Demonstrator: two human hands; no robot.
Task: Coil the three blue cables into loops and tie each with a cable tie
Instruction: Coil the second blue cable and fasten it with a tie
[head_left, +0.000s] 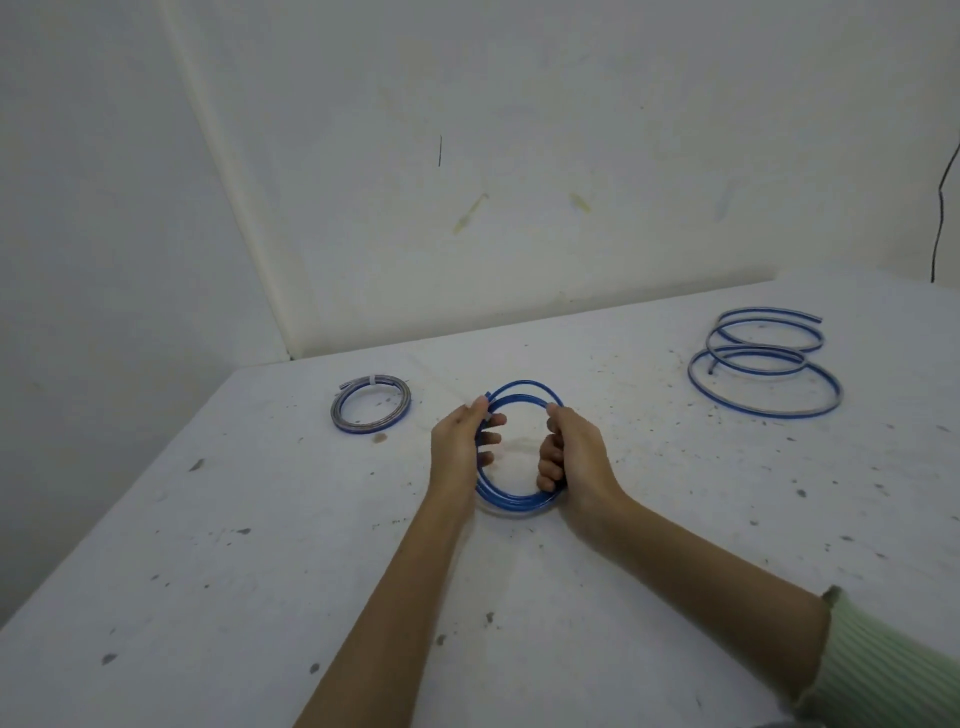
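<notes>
Both hands grip a coiled blue cable (514, 452) at table (208, 519) centre: left hand (460, 441) clasps its nine-o'clock side, possibly pinching a white tie there; right hand (571, 452) wraps the three-o'clock side. A tied coil (370, 406) lies at ten o'clock, a loose cable (763, 364) at two.

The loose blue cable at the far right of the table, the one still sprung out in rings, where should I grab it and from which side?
Probably grip the loose blue cable where its stacked rings overlap, at their left edge. Coming from above and the left, one hand could pinch several turns together there; the wide bottom ring and free upper end would otherwise spring apart.
</notes>
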